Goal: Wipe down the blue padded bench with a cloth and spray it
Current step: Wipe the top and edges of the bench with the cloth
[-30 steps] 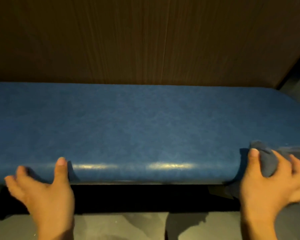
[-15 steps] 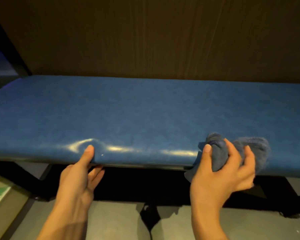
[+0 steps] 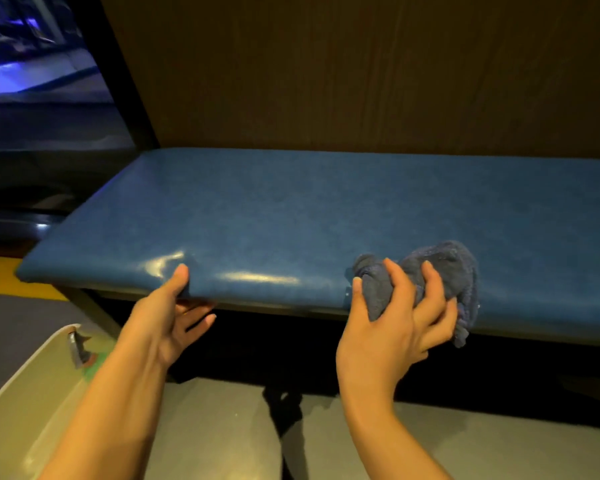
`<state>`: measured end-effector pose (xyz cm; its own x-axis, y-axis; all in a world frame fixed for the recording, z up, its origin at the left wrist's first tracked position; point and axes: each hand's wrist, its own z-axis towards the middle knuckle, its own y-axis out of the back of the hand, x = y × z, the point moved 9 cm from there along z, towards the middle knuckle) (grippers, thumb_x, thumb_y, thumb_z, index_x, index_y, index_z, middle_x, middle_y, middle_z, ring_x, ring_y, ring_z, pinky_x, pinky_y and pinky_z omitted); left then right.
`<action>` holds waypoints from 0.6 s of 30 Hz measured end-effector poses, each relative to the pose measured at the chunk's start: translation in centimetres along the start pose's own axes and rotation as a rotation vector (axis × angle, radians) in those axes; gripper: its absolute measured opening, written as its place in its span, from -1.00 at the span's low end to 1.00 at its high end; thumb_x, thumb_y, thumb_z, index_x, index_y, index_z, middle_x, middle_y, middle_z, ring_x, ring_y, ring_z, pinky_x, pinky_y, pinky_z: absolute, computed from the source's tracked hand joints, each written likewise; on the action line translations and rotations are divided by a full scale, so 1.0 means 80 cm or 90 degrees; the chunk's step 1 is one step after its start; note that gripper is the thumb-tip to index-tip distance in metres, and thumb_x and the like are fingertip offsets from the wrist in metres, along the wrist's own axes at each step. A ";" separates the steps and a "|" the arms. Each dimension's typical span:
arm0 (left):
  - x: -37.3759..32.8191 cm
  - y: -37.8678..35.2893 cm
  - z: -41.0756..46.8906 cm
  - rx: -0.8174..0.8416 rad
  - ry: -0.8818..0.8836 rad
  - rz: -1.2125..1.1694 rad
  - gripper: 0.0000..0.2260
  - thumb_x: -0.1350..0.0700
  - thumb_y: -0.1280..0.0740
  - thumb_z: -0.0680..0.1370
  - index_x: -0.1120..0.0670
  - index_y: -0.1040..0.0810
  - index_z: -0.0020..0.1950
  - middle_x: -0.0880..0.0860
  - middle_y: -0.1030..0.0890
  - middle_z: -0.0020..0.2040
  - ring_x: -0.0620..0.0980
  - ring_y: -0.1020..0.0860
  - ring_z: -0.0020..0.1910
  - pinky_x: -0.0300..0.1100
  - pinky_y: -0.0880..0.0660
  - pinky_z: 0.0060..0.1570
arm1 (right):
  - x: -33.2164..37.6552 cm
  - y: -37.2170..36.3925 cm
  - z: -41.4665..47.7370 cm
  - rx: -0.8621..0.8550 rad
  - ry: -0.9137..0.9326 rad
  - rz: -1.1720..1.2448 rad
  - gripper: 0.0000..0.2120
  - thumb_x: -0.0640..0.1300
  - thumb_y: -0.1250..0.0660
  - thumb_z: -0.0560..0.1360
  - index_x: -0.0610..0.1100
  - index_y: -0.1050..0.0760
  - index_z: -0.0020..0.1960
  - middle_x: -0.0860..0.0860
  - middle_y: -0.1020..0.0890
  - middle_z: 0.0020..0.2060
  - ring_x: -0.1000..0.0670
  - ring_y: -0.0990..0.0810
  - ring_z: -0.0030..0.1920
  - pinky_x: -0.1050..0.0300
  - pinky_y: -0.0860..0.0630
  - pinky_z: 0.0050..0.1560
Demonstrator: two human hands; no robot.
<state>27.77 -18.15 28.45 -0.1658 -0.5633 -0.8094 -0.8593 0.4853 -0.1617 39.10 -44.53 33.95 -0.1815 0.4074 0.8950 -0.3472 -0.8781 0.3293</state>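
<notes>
The blue padded bench runs across the middle of the view, its left end visible. My right hand presses a bunched dark blue cloth against the bench's front edge, fingers curled over it. My left hand grips the front edge further left, thumb on top of the padding and fingers underneath. No spray bottle is in view.
A dark wood panel wall backs the bench. A pale bin or tray sits at the lower left with small items in it. Grey floor lies below the bench, and a dark frame stands at the upper left.
The view has swung left along the bench, bringing its left end into sight. My right hand slid the cloth leftward along the front edge; my left hand shifted from resting open to gripping the edge.
</notes>
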 end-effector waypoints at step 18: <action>0.006 0.028 0.008 0.142 0.039 0.108 -0.73 -0.12 -0.19 0.56 0.02 -0.56 0.03 -0.05 -0.67 -0.17 -0.01 -0.56 0.09 0.02 -0.24 0.35 | 0.102 -0.147 -0.150 0.129 0.283 -0.114 -0.65 0.05 -0.26 0.34 0.03 -0.50 0.10 0.05 -0.31 0.31 -0.15 -0.17 0.40 -0.37 -0.34 0.01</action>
<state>26.08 -16.92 27.32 -0.3326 -0.4981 -0.8008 -0.6904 0.7070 -0.1531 30.63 -27.83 33.76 -0.5241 0.5846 0.6194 -0.2310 -0.7976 0.5573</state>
